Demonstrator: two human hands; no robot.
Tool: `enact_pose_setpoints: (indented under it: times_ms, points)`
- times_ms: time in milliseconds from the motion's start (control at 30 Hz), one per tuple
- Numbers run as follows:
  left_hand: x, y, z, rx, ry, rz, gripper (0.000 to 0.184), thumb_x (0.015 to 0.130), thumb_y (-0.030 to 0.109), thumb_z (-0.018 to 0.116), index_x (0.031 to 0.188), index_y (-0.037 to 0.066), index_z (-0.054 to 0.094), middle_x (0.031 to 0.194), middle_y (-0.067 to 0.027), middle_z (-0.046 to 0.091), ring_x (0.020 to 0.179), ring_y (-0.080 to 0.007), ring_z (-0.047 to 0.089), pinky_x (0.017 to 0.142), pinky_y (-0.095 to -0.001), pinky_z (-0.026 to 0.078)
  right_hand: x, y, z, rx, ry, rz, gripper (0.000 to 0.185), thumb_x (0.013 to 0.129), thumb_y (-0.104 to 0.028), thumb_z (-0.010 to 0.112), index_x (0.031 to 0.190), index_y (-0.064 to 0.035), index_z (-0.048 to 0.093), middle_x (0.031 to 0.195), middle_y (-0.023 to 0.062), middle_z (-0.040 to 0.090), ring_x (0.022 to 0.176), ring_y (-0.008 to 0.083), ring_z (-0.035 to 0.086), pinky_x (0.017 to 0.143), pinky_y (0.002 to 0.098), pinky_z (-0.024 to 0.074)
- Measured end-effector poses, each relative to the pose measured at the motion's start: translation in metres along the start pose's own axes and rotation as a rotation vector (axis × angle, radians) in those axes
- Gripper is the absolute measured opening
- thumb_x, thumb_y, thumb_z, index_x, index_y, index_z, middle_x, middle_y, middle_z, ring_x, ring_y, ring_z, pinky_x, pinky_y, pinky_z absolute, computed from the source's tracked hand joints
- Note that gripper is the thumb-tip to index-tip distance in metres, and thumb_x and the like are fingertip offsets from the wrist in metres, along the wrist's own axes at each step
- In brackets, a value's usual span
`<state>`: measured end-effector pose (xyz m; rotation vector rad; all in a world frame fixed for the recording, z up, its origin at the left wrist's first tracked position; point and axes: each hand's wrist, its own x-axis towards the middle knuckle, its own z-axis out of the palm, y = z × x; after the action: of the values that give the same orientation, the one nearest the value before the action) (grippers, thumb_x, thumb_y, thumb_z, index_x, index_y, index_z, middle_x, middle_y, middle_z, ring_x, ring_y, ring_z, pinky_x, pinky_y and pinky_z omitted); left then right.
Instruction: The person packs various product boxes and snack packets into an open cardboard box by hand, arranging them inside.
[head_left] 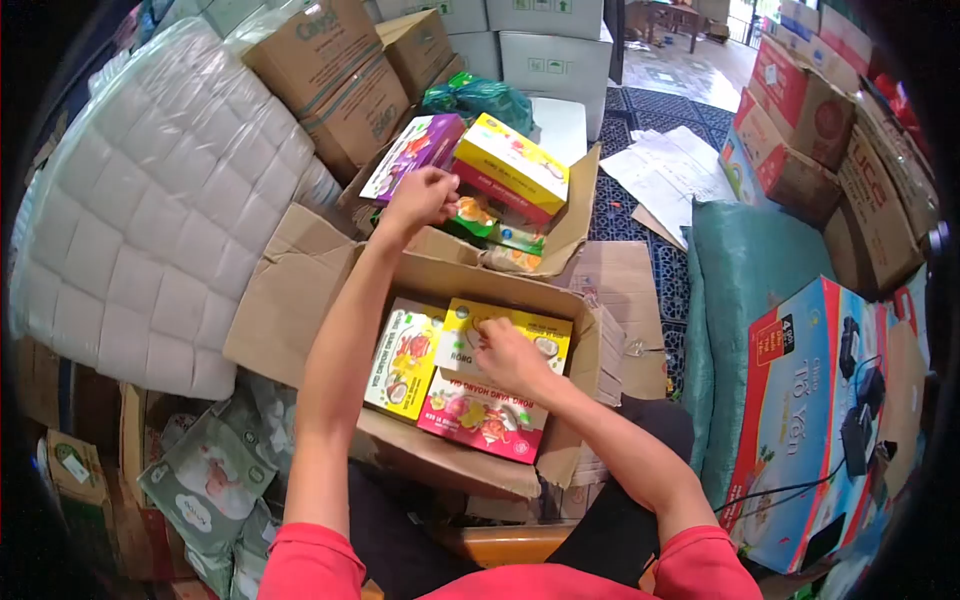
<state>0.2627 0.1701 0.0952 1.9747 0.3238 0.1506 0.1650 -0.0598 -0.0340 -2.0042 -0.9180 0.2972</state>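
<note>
My left hand (424,197) is raised over the edge of the farther carton, fingers curled, beside a purple box (415,150). What it holds, if anything, is hidden. In that carton also lie a yellow and red box (513,165) and green-orange packets (480,215). My right hand (505,352) is inside the nearer open carton (450,472), fingers bent down on a yellow box (545,335). Beside that box are a white and yellow box (405,360) and a pink and yellow box (482,418).
Plastic-wrapped white packs (160,190) stand at left, brown cartons (325,85) behind. Green-grey bags (210,480) lie lower left. A green sack (750,300) and a blue-red box (800,420) with black cables stand at right. Papers (665,175) lie on the floor.
</note>
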Motion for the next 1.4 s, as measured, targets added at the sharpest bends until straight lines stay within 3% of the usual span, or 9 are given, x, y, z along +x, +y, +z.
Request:
enact_pose_setpoints:
  times_ms: [133, 267, 467, 700, 800, 900, 1100, 1233, 1400]
  points:
    - [0.116, -0.026, 0.053, -0.452, 0.177, -0.349, 0.071, 0.090, 0.045, 0.061, 0.143, 0.007, 0.034, 0.119, -0.0256, 0.055, 0.098, -0.0354, 0.064, 0.080, -0.0449, 0.056, 0.008, -0.002, 0.007, 0.030, -0.078, -0.051, 0.031, 0.084, -0.022, 0.061, 0.105, 0.0013, 0.058, 0.097, 0.0225, 0.061, 0.093, 0.0404, 0.060, 0.082, 0.0465, 0.0491]
    - [0.158, -0.044, 0.117, -0.692, 0.234, -0.553, 0.075, 0.081, 0.052, 0.070, 0.133, 0.005, 0.044, 0.122, -0.0193, 0.057, 0.112, -0.0364, 0.057, 0.084, -0.0533, 0.052, 0.020, 0.006, 0.017, -0.071, -0.066, -0.163, 0.029, 0.085, -0.021, 0.059, 0.105, -0.0011, 0.059, 0.094, 0.0229, 0.063, 0.087, 0.0409, 0.062, 0.079, 0.0466, 0.0509]
    - [0.172, -0.070, 0.130, -0.475, 0.523, -0.436, 0.065, 0.070, 0.019, 0.082, 0.123, -0.006, 0.053, 0.120, -0.0163, 0.059, 0.097, -0.0299, 0.065, 0.076, -0.0436, 0.060, 0.015, 0.001, -0.004, -0.117, -0.137, -0.247, 0.027, 0.081, -0.012, 0.058, 0.106, -0.0011, 0.058, 0.097, 0.0205, 0.062, 0.085, 0.0375, 0.063, 0.073, 0.0472, 0.0520]
    - [0.010, -0.005, 0.053, -0.781, 0.310, -0.124, 0.044, 0.080, 0.015, 0.073, 0.115, -0.004, 0.056, 0.106, -0.0133, 0.063, 0.090, -0.0258, 0.066, 0.068, -0.0371, 0.060, 0.026, -0.010, -0.031, 0.006, -0.077, 0.204, 0.027, 0.082, -0.009, 0.048, 0.096, 0.0000, 0.069, 0.091, 0.0283, 0.065, 0.087, 0.0427, 0.064, 0.083, 0.0489, 0.0504]
    - [-0.104, 0.001, 0.014, -0.896, 0.229, -0.044, 0.037, 0.084, 0.017, 0.069, 0.114, -0.002, 0.058, 0.104, -0.0111, 0.064, 0.093, -0.0241, 0.066, 0.082, -0.0370, 0.057, 0.030, 0.010, -0.047, 0.453, -0.064, 0.202, 0.026, 0.085, -0.003, 0.048, 0.100, 0.0089, 0.065, 0.085, 0.0197, 0.069, 0.080, 0.0252, 0.070, 0.071, 0.0381, 0.0565]
    - [-0.207, 0.019, -0.005, -0.979, 0.141, -0.157, 0.038, 0.083, 0.015, 0.069, 0.115, -0.001, 0.059, 0.107, -0.0109, 0.066, 0.096, -0.0223, 0.066, 0.092, -0.0376, 0.053, 0.027, -0.004, -0.068, 1.201, -0.105, 0.272, 0.056, 0.100, -0.049, 0.036, 0.134, -0.0058, 0.048, 0.125, 0.0154, 0.058, 0.116, 0.0254, 0.057, 0.097, 0.0407, 0.0465]
    - [-0.286, -0.051, -0.035, -0.190, -0.036, -0.279, 0.061, 0.074, 0.016, 0.082, 0.126, 0.003, 0.054, 0.111, -0.0060, 0.064, 0.094, -0.0133, 0.063, 0.078, -0.0279, 0.053, -0.011, 0.004, 0.001, 1.419, 0.015, 0.436, 0.054, 0.088, -0.043, 0.065, 0.125, -0.0059, 0.053, 0.122, 0.0133, 0.061, 0.107, 0.0222, 0.063, 0.084, 0.0384, 0.0559]
    - [-0.275, -0.042, -0.063, -0.724, 0.393, -0.210, 0.045, 0.095, 0.025, 0.057, 0.132, 0.004, 0.044, 0.112, -0.0136, 0.061, 0.098, -0.0172, 0.060, 0.077, -0.0305, 0.051, -0.029, -0.005, 0.002, 1.569, -0.024, 0.656, 0.032, 0.093, -0.029, 0.061, 0.113, -0.0032, 0.060, 0.103, 0.0119, 0.069, 0.084, 0.0200, 0.069, 0.069, 0.0347, 0.0596]
    - [-0.246, -0.105, -0.043, 0.414, -0.068, -0.287, 0.071, 0.080, 0.059, 0.066, 0.118, 0.000, 0.061, 0.098, -0.0170, 0.068, 0.083, -0.0257, 0.066, 0.078, -0.0366, 0.051, -0.053, 0.017, -0.003, 1.421, -0.125, 0.775, 0.036, 0.095, -0.024, 0.059, 0.123, -0.0021, 0.054, 0.117, 0.0143, 0.064, 0.100, 0.0229, 0.065, 0.087, 0.0381, 0.0552]
